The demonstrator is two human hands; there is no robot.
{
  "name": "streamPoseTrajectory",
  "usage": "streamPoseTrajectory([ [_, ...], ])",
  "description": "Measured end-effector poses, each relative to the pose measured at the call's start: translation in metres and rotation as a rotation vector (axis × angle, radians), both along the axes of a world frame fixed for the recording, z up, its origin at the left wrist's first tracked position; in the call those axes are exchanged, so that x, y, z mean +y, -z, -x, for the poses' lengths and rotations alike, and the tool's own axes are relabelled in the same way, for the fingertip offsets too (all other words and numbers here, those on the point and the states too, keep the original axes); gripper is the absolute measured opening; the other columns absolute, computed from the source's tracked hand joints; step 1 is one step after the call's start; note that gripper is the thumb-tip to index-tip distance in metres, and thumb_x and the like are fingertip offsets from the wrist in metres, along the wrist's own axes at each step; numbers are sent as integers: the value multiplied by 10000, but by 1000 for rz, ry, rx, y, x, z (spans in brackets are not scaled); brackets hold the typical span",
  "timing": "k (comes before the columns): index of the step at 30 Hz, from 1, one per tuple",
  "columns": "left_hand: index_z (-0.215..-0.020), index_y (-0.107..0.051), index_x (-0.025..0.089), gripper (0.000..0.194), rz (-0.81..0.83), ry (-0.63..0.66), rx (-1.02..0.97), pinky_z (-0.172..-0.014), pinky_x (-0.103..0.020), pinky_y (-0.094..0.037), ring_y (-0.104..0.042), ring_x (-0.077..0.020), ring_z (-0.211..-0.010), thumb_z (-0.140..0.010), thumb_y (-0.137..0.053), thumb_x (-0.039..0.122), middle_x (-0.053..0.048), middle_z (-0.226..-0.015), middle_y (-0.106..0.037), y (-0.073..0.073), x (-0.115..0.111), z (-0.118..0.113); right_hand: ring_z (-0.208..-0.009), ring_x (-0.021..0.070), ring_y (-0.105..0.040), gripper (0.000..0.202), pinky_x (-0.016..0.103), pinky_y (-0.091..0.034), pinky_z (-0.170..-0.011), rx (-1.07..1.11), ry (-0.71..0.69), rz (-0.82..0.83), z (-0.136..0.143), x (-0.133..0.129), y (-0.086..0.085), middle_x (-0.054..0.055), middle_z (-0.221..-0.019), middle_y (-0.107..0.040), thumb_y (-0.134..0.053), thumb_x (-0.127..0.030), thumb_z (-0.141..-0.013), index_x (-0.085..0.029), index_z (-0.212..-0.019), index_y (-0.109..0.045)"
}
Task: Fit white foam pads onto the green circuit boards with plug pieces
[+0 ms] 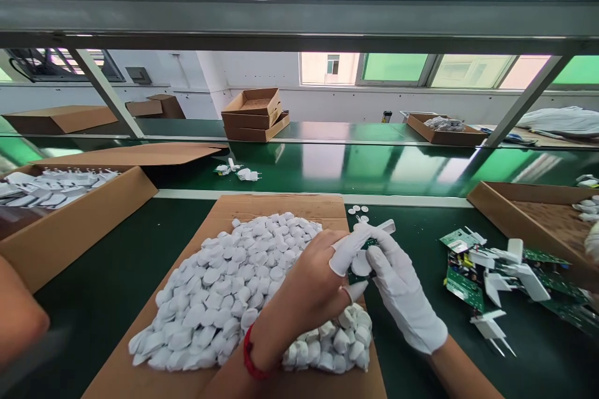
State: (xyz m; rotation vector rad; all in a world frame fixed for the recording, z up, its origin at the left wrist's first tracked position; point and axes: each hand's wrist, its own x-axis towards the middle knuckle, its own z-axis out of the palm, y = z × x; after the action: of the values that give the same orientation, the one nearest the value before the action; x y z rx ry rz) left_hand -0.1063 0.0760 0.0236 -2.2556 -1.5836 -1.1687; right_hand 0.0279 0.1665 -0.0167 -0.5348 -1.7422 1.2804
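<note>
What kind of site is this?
Probably a small-electronics assembly line: green circuit boards with white plastic parts on the dark green work surface, a large pile of small white rounded pieces, and white finger cots on the left hand.

Single head-worn view, forward and down over both hands [344,268].

Bright daylight from the rear windows [395,68] glares off the green surface [327,165]; lower left blurs.
</note>
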Motion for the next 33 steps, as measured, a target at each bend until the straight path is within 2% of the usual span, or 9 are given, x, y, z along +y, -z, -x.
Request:
streamPoseTrajectory([
  [3,-1354,-306,200,645,43,53,-70,-872,-342,-510,-592,-232,-1029,-787,-611,150,-107,-1164,-615,-7,-3,5,-747,188,-657,329,293,-551,-656,-51,-43,-50,-2,-1,-10,46,-985,-713,-583,-371,-841,-236,-1139,-612],
  [6,-1375,-266,264,686,122,128,-110,-909,-305,-481,-579,-204,-1064,-797,-624,171,-73,-1273,-561,-15,-7,10,-836,190,-658,323,279,-547,-686,-95,-83,-64,-2,-5,-18,54,-1083,-688,-608,-271,-798,-228,-1118,-603],
  [11,-1373,-276,233,719,280,89,-104,-775,-290,-504,-594,-210,-933,-759,-644,166,-50,-1056,-615,-18,-9,15,-895,201,-642,296,311,-518,-791,-149,-85,-54,4,-12,-18,48,-1020,-689,-602,-258,-769,-224,-1064,-598],
  [13,-1312,-355,223,641,276,72,-68,-755,-301,-500,-594,-217,-908,-737,-619,117,-52,-1034,-613,-17,-8,13,-899,205,-636,309,321,-512,-793,-140,-33,-77,7,-14,-15,54,-1013,-679,-591,-253,-754,-215,-1060,-579],
  [16,-1186,-454,186,544,199,18,20,-722,-323,-497,-587,-227,-840,-676,-529,15,-62,-954,-621,-13,-7,8,-803,198,-634,350,303,-519,-679,-149,62,-104,13,-16,-7,54,-947,-676,-578,-254,-715,-201,-1060,-554],
  [20,-1084,-494,161,490,159,-50,119,-667,-328,-491,-559,-219,-746,-628,-462,-13,-57,-845,-603,-8,-4,-1,-671,189,-609,390,298,-505,-580,-158,191,-91,16,-16,-3,44,-840,-681,-598,-296,-651,-188,-1024,-564],
  [24,-1117,-485,200,431,121,-34,-55,-735,-317,-501,-592,-214,-838,-715,-568,69,-47,-952,-632,-5,-3,-9,-578,171,-593,308,287,-507,-540,-142,186,5,7,-14,-7,18,-778,-699,-604,-314,-705,-213,-995,-630],
  [28,-1297,-393,250,598,162,-11,-199,-806,-294,-497,-599,-196,-933,-758,-619,125,-34,-1058,-643,0,-2,-14,-747,216,-666,275,319,-553,-694,-61,108,64,-2,-9,-10,42,-890,-736,-565,-360,-821,-231,-1033,-682],
  [33,-1038,-597,200,290,293,-39,-216,-738,-334,-484,-589,-226,-838,-752,-628,162,-45,-906,-653,-7,-3,-12,-1041,267,-625,261,361,-510,-909,-37,21,198,-4,-2,-12,48,-1093,-709,-567,-370,-835,-231,-998,-717],
])
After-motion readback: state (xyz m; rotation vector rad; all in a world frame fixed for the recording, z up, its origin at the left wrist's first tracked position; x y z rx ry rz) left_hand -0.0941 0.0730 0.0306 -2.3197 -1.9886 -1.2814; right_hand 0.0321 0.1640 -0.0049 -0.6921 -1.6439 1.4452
